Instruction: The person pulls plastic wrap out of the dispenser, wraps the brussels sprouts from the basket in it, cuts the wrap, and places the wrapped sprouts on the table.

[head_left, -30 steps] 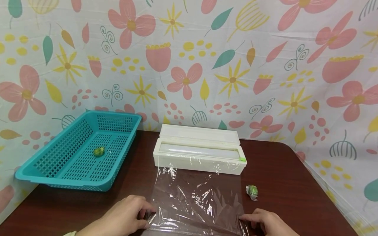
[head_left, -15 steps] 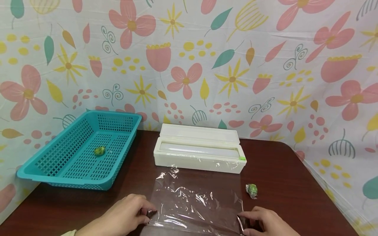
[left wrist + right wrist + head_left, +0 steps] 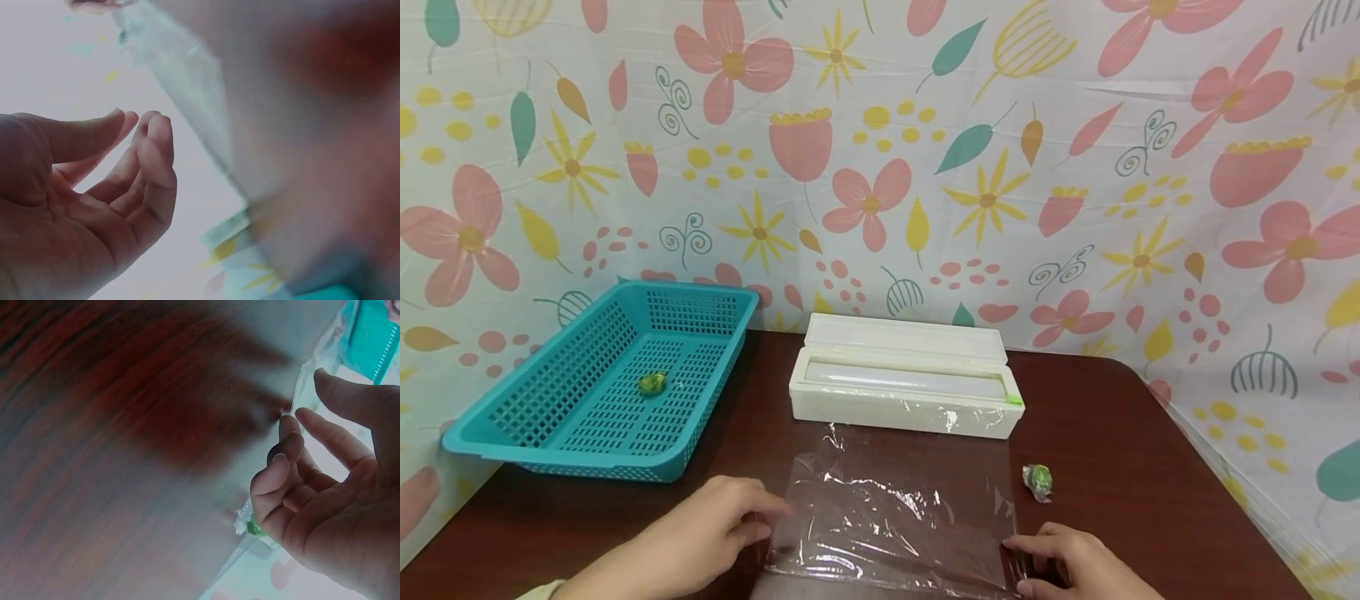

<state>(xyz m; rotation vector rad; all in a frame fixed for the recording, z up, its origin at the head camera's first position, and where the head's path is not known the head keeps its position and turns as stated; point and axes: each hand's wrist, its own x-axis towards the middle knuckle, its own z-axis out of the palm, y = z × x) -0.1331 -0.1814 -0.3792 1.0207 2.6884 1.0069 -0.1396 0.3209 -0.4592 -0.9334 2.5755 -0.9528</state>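
Observation:
A sheet of clear cling film (image 3: 887,517) lies on the table in front of a white cling film box (image 3: 906,408), its lid up and a roll inside. My left hand (image 3: 722,517) is beside the film's left edge, thumb and fingers apart with nothing between them; the left wrist view shows the same hand (image 3: 106,187) with loosely bent fingers. At the film's near right edge, the fingertips of my right hand (image 3: 1067,562) touch it. In the right wrist view a gap shows between this hand's (image 3: 331,487) thumb and forefinger.
A small green ball wrapped in clear film (image 3: 1038,482) sits right of the sheet. A turquoise basket (image 3: 602,467) at the left holds another small green ball (image 3: 652,383). The dark wooden table (image 3: 1112,433) meets a flower-patterned cloth (image 3: 880,125) behind.
My left hand has let go of the film's left edge and moved slightly up and left. The right hand stays near the film's right edge, which now lies flatter.

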